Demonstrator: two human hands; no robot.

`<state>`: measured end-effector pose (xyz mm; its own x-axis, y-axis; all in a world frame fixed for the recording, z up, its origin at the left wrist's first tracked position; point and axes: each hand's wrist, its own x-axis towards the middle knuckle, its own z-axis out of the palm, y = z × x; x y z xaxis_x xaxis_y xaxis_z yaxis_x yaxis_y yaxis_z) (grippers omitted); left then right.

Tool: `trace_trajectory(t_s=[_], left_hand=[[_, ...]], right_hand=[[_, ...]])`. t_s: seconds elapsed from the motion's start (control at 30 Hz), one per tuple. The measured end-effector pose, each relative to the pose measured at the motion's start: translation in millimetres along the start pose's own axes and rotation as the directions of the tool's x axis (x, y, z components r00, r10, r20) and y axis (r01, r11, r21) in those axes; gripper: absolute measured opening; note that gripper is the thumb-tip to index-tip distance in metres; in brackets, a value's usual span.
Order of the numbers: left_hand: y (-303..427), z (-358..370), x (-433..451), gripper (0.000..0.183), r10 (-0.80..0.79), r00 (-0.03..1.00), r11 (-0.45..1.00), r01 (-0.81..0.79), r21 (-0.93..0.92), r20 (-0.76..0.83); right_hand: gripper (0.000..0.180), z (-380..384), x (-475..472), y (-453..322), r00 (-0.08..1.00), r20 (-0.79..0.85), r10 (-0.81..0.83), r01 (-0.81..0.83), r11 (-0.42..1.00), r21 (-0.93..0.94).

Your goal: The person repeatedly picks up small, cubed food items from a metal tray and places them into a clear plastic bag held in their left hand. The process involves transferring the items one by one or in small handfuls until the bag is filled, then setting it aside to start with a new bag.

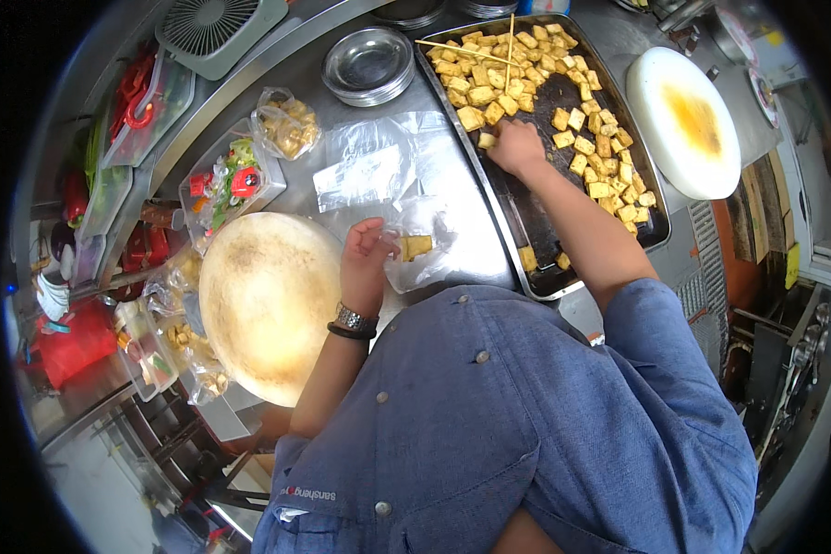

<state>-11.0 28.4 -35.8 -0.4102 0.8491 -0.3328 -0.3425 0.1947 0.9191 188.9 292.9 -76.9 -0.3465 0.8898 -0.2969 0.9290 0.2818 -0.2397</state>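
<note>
My left hand (pixel 368 255) grips the edge of a clear plastic bag (pixel 422 273) over the steel counter. Inside that bag lie a few pieces of what looks like fried tofu (pixel 415 247). Over the dark baking tray (pixel 526 187), my right hand (pixel 517 147) reaches down with its fingers at a tofu cube (pixel 487 140); its fingertips are partly hidden, so a firm hold cannot be made out. Many golden tofu cubes (pixel 481 95) crowd the tray's far end, and more (pixel 613 173) lie along its right side. Two wooden chopsticks (pixel 467 52) rest crossed on the far cubes.
Flat plastic bags (pixel 370 166) lie left of the tray. Beyond them are a stack of metal plates (pixel 368 66) and a filled bag of tofu (pixel 287 124). A round cutting board (pixel 271 305) stands at left, a white one (pixel 683 123) at right. A vegetable container (pixel 232 180) sits at left.
</note>
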Motion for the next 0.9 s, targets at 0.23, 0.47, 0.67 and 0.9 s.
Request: trace_trajectory(t_s=[0.23,0.47,0.67,0.9], left_hand=[[-12.0,-12.0,-11.5,0.038,0.195,0.98,0.728,-0.176,0.662,0.046],[20.6,3.8,-13.3,0.039,0.025,0.997,0.928,-0.049,0.37,0.069],[18.7,7.7,-16.5,0.043,0.103,0.992,0.968,-0.116,0.224,0.07],[31.5,13.7,-21.5,0.058,0.098,0.986,0.978,-0.121,0.171,0.135]], right_hand=[[0.046,-4.5,-36.6,26.7,0.977,-0.02,-0.212,0.209,0.974,-0.088],[0.038,7.9,-27.9,41.5,0.995,-0.096,-0.011,0.016,0.999,0.047],[0.044,-6.8,-45.4,62.7,0.982,0.074,0.174,-0.186,0.964,0.189],[0.041,21.7,-57.9,49.9,0.988,-0.153,0.035,-0.043,0.998,-0.05]])
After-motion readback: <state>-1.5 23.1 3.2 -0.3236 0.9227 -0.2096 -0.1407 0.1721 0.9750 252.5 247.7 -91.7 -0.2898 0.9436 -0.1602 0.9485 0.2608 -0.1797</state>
